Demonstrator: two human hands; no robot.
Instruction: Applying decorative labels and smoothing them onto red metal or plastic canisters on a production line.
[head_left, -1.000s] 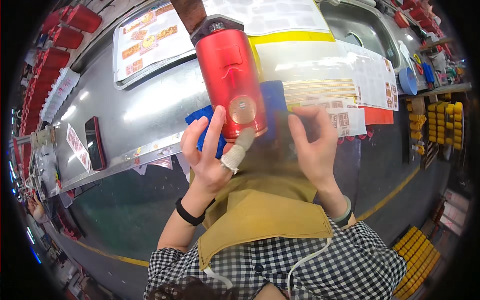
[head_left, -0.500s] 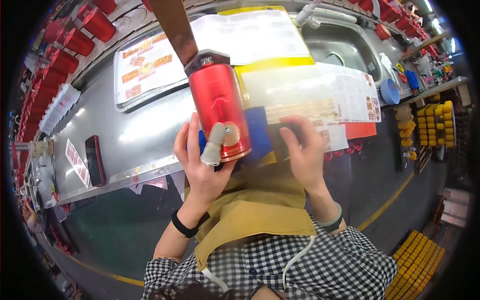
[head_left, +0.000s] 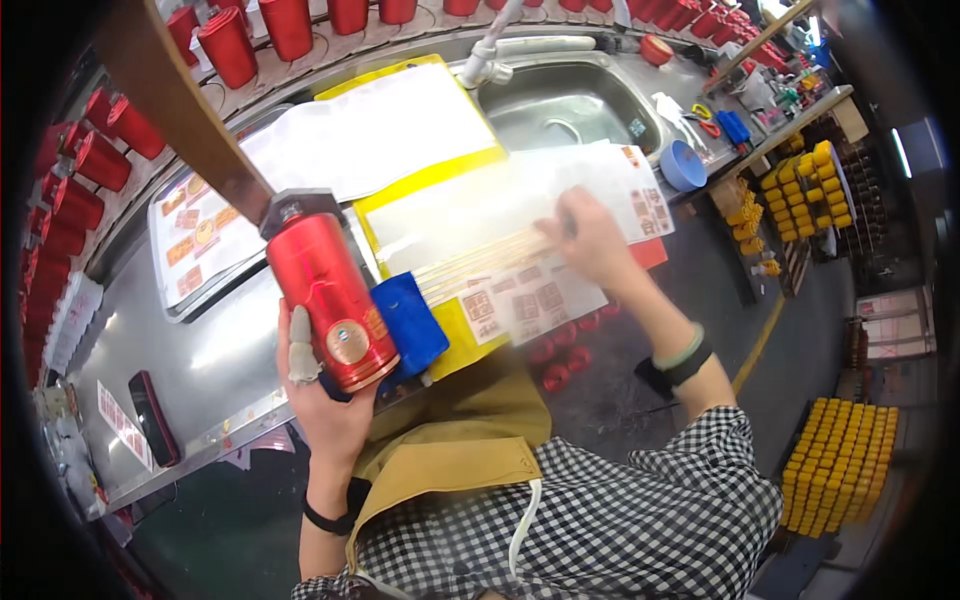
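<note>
My left hand (head_left: 330, 415) is wrapped round the lower left side of a glossy red bottle (head_left: 315, 275) that bears a round gold emblem. A pale wrapping covers one of its fingers. The bottle's far end meets a dark angular fitting (head_left: 295, 207) on a wooden bar (head_left: 185, 110). My right hand (head_left: 590, 235) hovers over a whitish translucent sheet (head_left: 450, 215), fingers curled and pinched together; what they hold, if anything, I cannot make out. Beneath it, white paper with reddish-brown printed motifs (head_left: 540, 300) lies on a yellow board (head_left: 460, 322). A flat blue rectangular piece (head_left: 410, 322) sits against the bottle.
A metal sink (head_left: 560, 105) with a faucet (head_left: 485, 65) lies beyond the sheets. At right are a blue bowl (head_left: 683, 165) and scissors (head_left: 705, 118). A tray (head_left: 175, 310) and a phone (head_left: 153, 418) rest at left. Red containers (head_left: 230, 50) line the back.
My right hand has gone from beside the bottle to the right, over the sheets, and its fingers have closed. My left hand stays on the bottle. The whole view has shifted and turned.
</note>
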